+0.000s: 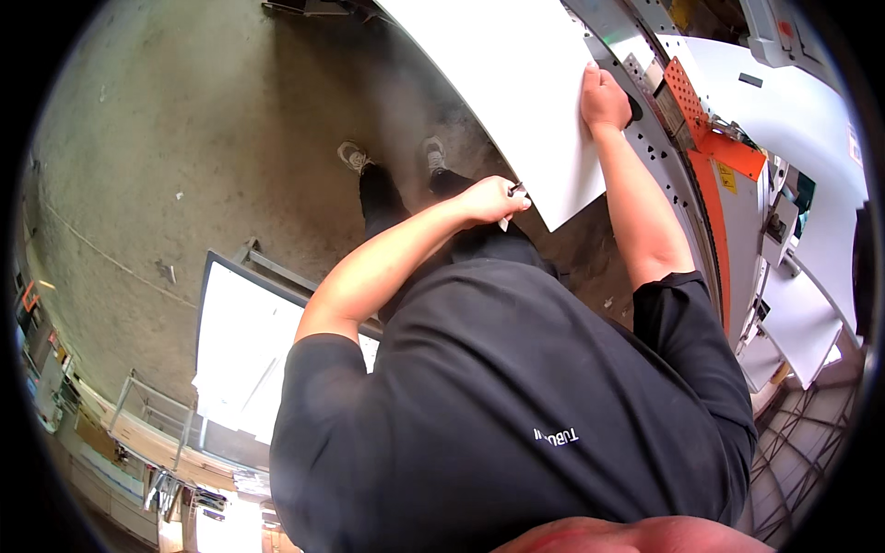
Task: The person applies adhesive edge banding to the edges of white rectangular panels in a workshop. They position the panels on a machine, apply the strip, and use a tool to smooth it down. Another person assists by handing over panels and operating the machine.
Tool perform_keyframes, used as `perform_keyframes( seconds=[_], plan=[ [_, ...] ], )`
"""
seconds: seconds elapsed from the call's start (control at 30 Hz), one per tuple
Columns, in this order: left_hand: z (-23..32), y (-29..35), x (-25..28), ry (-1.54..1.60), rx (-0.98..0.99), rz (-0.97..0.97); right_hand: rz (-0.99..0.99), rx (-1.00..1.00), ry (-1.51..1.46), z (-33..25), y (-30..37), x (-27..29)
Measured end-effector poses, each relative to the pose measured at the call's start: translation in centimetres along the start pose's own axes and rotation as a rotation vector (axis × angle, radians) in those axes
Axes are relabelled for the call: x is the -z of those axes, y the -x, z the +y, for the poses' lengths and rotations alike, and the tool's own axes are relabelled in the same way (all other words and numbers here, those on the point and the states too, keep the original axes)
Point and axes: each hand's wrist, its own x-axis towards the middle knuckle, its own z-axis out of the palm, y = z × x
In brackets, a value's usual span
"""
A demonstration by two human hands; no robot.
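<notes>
A large, flat white panel (516,83) reaches in from the top, and its near corner points toward my body. My left hand (490,201) is closed at the left edge of that corner, around a small slim tool (515,189). A dark end and a pale piece of the tool show at the fingers; the rest is hidden, so its exact kind is unclear. Farther away, my right hand (606,100) grips the panel's right edge, thumb up along it and fingers curled out of sight.
Along the right runs a machine with a perforated grey metal side (656,152) and an orange frame (714,221). Beyond it are more white sheets (802,318). Behind my left arm stands a table with white sheets (241,336). A metal-framed bench (152,433) is at lower left.
</notes>
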Motion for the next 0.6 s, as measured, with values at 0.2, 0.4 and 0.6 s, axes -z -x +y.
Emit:
perform_keyframes(
  seconds=[0.2, 0.4, 0.6],
  plan=[
    [-3.5, 0.2, 0.0, 0.684, -0.01, -0.156, 0.006, -0.015, 0.019, -0.4, 0.3, -0.2],
    [-3.5, 1.9, -0.2, 1.009, -0.022, -0.124, 0.03, 0.0, 0.031, -0.2, 0.5, -0.4],
    [-1.7, 10.6, 9.5, 0.949, -0.117, -0.06, 0.065, -0.029, 0.016, -1.3, 0.4, -0.3]
  ],
)
